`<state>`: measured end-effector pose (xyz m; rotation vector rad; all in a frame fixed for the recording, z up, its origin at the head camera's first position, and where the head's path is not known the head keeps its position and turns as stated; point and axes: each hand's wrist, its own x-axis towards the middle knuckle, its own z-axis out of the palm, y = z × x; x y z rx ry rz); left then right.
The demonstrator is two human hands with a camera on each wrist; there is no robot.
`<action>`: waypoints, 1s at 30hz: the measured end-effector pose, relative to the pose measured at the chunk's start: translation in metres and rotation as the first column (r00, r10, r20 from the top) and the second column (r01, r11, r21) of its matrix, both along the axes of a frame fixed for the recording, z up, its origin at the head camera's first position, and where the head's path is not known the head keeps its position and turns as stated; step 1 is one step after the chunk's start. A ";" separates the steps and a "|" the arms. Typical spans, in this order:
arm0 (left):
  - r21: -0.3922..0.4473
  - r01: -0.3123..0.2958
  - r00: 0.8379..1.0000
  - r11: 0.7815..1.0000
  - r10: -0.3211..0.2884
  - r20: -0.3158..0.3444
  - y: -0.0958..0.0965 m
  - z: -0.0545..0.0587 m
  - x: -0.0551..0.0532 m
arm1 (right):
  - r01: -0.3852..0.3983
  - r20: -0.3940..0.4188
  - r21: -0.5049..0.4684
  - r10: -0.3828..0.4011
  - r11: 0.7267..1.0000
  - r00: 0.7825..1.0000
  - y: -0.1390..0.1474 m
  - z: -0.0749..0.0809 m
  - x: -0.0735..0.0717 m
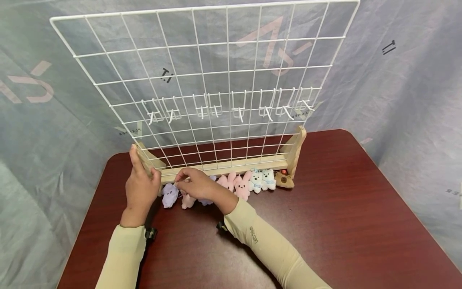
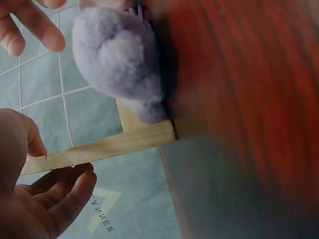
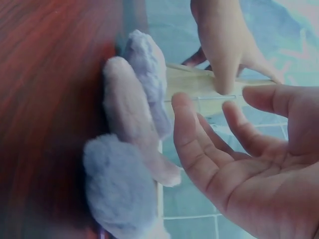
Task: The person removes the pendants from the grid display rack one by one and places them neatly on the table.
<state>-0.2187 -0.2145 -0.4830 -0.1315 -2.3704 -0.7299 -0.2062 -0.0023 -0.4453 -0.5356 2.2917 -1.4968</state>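
My left hand (image 1: 140, 190) grips the left wooden leg (image 2: 114, 145) of a rack, thumb on one side and fingers on the other. My right hand (image 1: 198, 184) hovers just above the left end of a row of small plush toys. Its fingers are loosely bent, with nothing between them in the right wrist view. Nearest to it are a lavender plush (image 1: 170, 196), a pink plush (image 1: 187, 201) and another lavender plush (image 3: 120, 184), partly hidden by my hand in the head view. Further right sit two pink plush bunnies (image 1: 242, 186), two white plush bears (image 1: 268, 180) and a brown plush (image 1: 283, 180).
A white wire grid (image 1: 193, 9) stands in the wooden base (image 1: 260, 161), leaning back. Several white hooks (image 1: 266, 113) hang in a row across its middle. The dark red table (image 1: 343, 200) extends in front and to the right. Grey cloth (image 1: 408, 100) surrounds it.
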 end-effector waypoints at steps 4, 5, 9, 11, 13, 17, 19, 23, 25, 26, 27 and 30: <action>-0.004 0.002 1.000 1.000 -0.002 0.012 0.001 0.001 0.001 | -0.036 -0.063 0.083 0.042 0.996 0.997 0.005 0.007 0.000; -0.006 0.003 1.000 1.000 -0.003 0.015 0.001 0.002 0.001 | -0.043 -0.082 0.110 0.052 0.993 0.995 0.007 0.008 0.000; -0.013 0.005 1.000 1.000 -0.004 0.028 0.001 0.003 0.003 | -0.069 -0.129 0.175 0.092 0.982 0.987 0.014 0.016 -0.001; -0.016 0.006 0.999 1.000 -0.005 0.034 0.001 0.005 0.004 | -0.078 -0.136 0.180 0.103 0.981 0.985 0.018 0.021 0.000; -0.019 0.006 0.999 1.000 -0.005 0.041 0.001 0.007 0.005 | -0.079 -0.143 0.189 0.107 0.979 0.984 0.022 0.026 0.001; -0.028 0.007 0.999 1.000 -0.006 0.054 0.001 0.009 0.008 | -0.056 -0.165 0.226 0.095 0.972 0.982 0.031 0.035 0.002; -0.033 0.011 0.998 0.999 -0.009 0.059 0.001 0.011 0.010 | -0.040 -0.180 0.244 0.086 0.969 0.980 0.037 0.040 0.003; -0.029 0.017 0.997 0.999 -0.015 0.080 0.002 0.015 0.013 | 0.003 -0.200 0.254 0.050 0.967 0.979 0.051 0.053 0.007; -0.021 0.020 0.995 1.000 -0.018 0.099 0.002 0.018 0.015 | 0.031 -0.218 0.261 0.028 0.965 0.976 0.059 0.061 0.010; -0.022 0.020 0.994 1.000 -0.017 0.108 0.001 0.020 0.016 | 0.045 -0.227 0.265 0.017 0.963 0.974 0.062 0.066 0.013; -0.023 0.019 0.993 1.000 -0.016 0.120 0.001 0.022 0.018 | 0.060 -0.237 0.267 0.005 0.962 0.971 0.066 0.070 0.015; -0.028 0.021 0.991 0.999 -0.017 0.136 0.000 0.027 0.022 | 0.108 -0.271 0.276 -0.031 0.955 0.962 0.078 0.079 0.021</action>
